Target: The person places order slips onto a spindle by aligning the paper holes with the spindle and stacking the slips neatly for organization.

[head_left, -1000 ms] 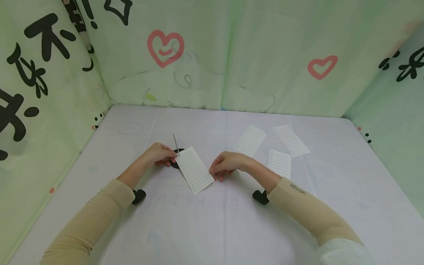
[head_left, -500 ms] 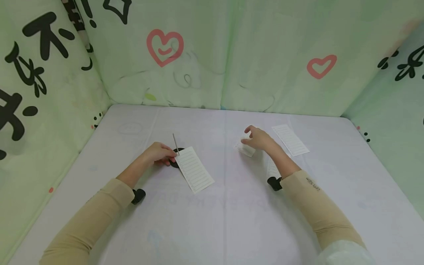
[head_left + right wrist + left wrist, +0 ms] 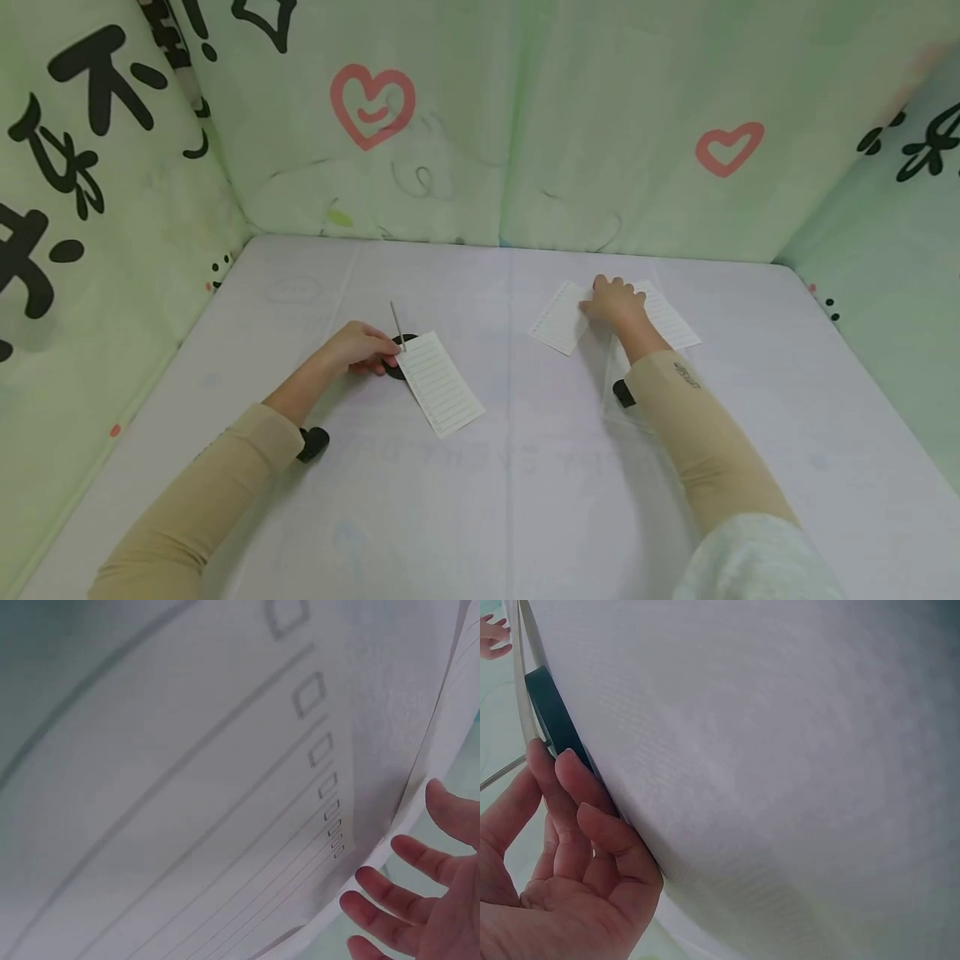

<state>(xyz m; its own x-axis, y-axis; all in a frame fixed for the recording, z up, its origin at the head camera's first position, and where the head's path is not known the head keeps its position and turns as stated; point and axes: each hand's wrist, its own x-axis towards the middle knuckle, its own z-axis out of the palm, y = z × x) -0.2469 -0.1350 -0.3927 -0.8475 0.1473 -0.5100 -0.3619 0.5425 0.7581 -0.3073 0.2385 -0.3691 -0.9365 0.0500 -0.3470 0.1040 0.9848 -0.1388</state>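
Observation:
A thin metal rod (image 3: 397, 323) stands up from a black round base (image 3: 408, 340), like a paper spike. A white checklist slip (image 3: 442, 387) lies against it, its upper left corner at the rod. My left hand (image 3: 363, 347) pinches that corner between thumb and fingers, close beside the base (image 3: 555, 712). Over the far right of the table, my right hand (image 3: 617, 304) is between two other slips, the left slip (image 3: 561, 321) and the right slip (image 3: 667, 321). In the right wrist view its fingers (image 3: 405, 855) are spread and hold nothing; a lined slip (image 3: 225, 787) fills the foreground.
Another slip (image 3: 617, 375) lies partly hidden under my right forearm. The table (image 3: 480, 517) has a white cover. Green printed curtains (image 3: 525, 125) enclose its back and sides. A black wrist camera (image 3: 313, 444) shows at my left cuff.
My right hand has let go of the slip at the spike and moved right and away, over the loose slips. My left hand has stayed in place at the slip's corner.

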